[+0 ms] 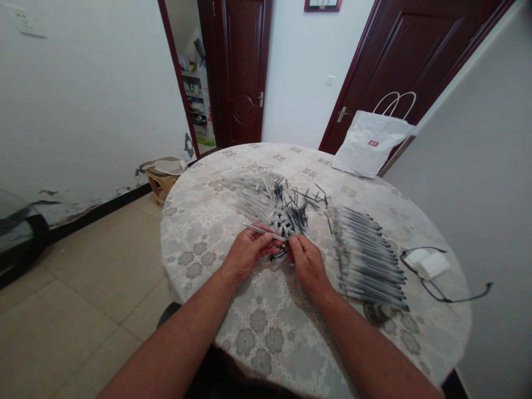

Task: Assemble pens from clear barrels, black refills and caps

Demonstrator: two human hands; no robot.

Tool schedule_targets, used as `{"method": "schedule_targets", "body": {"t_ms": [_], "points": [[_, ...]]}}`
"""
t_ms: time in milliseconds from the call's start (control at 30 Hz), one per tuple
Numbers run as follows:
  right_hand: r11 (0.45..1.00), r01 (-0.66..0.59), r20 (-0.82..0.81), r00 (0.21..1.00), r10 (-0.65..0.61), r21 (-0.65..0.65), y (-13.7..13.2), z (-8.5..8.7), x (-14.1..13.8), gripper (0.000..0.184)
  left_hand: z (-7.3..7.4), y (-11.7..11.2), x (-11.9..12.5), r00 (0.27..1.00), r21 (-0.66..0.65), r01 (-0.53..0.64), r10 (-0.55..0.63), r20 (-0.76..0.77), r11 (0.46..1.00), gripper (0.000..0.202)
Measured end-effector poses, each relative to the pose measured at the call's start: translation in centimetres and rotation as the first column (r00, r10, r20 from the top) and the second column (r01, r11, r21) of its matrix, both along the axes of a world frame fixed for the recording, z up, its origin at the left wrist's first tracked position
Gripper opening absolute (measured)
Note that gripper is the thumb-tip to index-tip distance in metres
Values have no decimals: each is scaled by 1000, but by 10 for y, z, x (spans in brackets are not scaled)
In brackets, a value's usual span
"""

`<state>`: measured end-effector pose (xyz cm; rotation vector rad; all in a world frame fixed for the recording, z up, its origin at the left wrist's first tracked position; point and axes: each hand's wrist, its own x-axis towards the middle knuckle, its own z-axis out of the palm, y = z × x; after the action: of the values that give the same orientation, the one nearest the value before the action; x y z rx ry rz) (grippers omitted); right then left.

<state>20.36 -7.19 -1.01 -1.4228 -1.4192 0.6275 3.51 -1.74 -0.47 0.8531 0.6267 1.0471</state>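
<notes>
A slim pale pen barrel (262,230) lies across the fingers of my left hand (245,254), held by the thumb at a slant above the table. Right at its near end, my right hand (310,263) pinches with thumb and forefinger; what sits between those fingertips is hidden. Just beyond both hands spreads a heap of clear pen barrels (249,197), with short black sticks (297,215) scattered on its right side. To the right of my right hand, many pens with dark ends (369,257) lie side by side in a row.
The round table wears a patterned cloth (260,332). Eyeglasses (446,299) and a white tissue roll (432,266) lie at the right edge. A round dark object (376,313) sits below the row. A white paper bag (369,144) stands at the back right.
</notes>
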Motion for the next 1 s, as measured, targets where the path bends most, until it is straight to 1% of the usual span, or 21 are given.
{"method": "schedule_targets", "body": {"t_ms": [100,133,233,300,367,433,500,600,667,833,900,1000], "points": [[999,-8,-20,1000,9,36,-1,-3,0,29,0,0,0,1000,6,-11,11,0,1000,32],[999,-7,-9,1000,7,53,-1,-4,0,29,0,0,0,1000,7,-14,14,1,1000,32],[997,11,73,997,-17,80,-2,-5,0,26,0,0,-1,1000,12,2,-2,5,1000,32],[997,12,128,992,-22,81,-3,-4,0,21,0,0,-1,1000,19,19,-19,2,1000,31],[997,1,163,987,-13,73,-5,-1,0,21,-1,0,-1,999,25,38,-38,-3,999,30],[998,-16,175,985,5,56,-6,2,0,22,-3,0,-1,998,29,55,-55,-1,998,28],[999,-28,179,984,20,41,-7,3,0,28,-5,0,-1,998,31,61,-61,3,998,28],[999,-38,185,982,32,26,-6,1,0,40,-5,0,0,998,30,59,-59,-4,998,28],[999,-38,173,984,34,19,-5,-2,1,43,-5,-1,0,998,26,55,-55,-9,998,29],[997,-26,114,993,17,74,-5,-4,4,27,-4,-1,0,999,24,36,-36,6,999,32],[996,-22,131,991,10,90,-6,-3,4,25,-4,-1,-1,999,26,38,-38,6,999,32],[998,-23,173,985,11,64,-7,-1,3,22,-2,-2,-1,999,30,43,-43,-4,999,31]]}}
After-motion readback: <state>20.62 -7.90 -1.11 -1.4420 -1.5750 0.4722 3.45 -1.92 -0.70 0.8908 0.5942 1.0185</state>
